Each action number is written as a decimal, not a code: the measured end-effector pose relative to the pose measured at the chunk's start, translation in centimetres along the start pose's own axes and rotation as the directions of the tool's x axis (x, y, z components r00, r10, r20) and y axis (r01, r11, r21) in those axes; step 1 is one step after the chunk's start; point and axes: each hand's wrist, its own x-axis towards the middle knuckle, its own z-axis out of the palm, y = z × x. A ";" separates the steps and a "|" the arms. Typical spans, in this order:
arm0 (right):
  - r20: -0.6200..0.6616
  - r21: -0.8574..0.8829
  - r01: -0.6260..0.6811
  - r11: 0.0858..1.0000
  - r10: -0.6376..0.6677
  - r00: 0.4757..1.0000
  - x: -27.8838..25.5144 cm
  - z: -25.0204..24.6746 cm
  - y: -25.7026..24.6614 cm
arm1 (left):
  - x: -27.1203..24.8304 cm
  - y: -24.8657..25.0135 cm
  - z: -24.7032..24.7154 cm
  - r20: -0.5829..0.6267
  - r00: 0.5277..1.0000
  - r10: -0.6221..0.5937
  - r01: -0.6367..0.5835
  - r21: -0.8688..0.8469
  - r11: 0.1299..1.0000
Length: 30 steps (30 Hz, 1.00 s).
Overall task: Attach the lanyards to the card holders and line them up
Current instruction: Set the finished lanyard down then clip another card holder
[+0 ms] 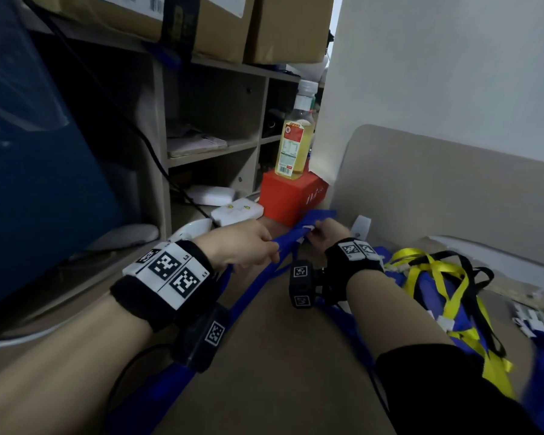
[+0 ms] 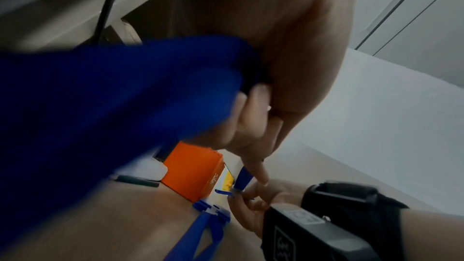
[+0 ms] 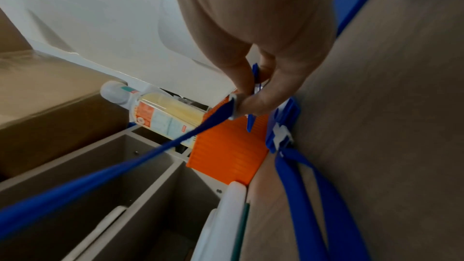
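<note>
My left hand (image 1: 264, 249) grips a blue lanyard strap (image 1: 285, 246) just left of centre on the desk; in the left wrist view the strap (image 2: 113, 96) fills the frame under my curled fingers (image 2: 251, 126). My right hand (image 1: 311, 233) pinches the strap's white clip end (image 3: 234, 106) together with a thin blue card holder (image 3: 254, 74), seen edge-on. The strap (image 3: 125, 166) runs taut between both hands. A second blue card holder (image 3: 283, 124) lies on the desk beside the orange box, with a blue lanyard (image 3: 301, 186) clipped to it.
An orange box (image 1: 292, 196) with a bottle of yellow drink (image 1: 296, 136) on top stands just beyond my hands. A tangle of yellow, black and blue lanyards (image 1: 437, 277) lies at the right. A white power strip (image 1: 236, 211) and shelving (image 1: 214, 120) are at the left.
</note>
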 end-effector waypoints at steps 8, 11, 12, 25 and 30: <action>-0.009 -0.229 -0.033 0.973 0.031 0.999 2.1 -1.1 0.8 | 2.3 -0.3 0.2 0.055 0.998 -0.020 0.020 -0.003 1.000; -0.139 -0.300 -0.121 0.946 0.082 0.987 2.6 -0.8 0.5 | 3.0 -0.4 0.5 0.064 0.997 -0.035 0.037 -0.033 0.999; -0.162 -0.348 -0.130 0.928 0.077 0.984 2.7 -0.8 0.3 | 3.2 -0.4 0.6 0.066 0.997 -0.037 0.039 -0.038 0.999; 0.025 -0.857 0.020 0.515 0.003 1.000 -0.8 -0.1 -2.0 | 3.2 0.2 0.7 0.075 0.994 -0.081 0.090 -0.131 0.987; 0.430 -0.894 0.367 0.256 0.265 0.863 -5.1 0.1 -3.0 | 3.2 0.5 0.5 0.041 0.993 -0.109 0.115 -0.190 0.975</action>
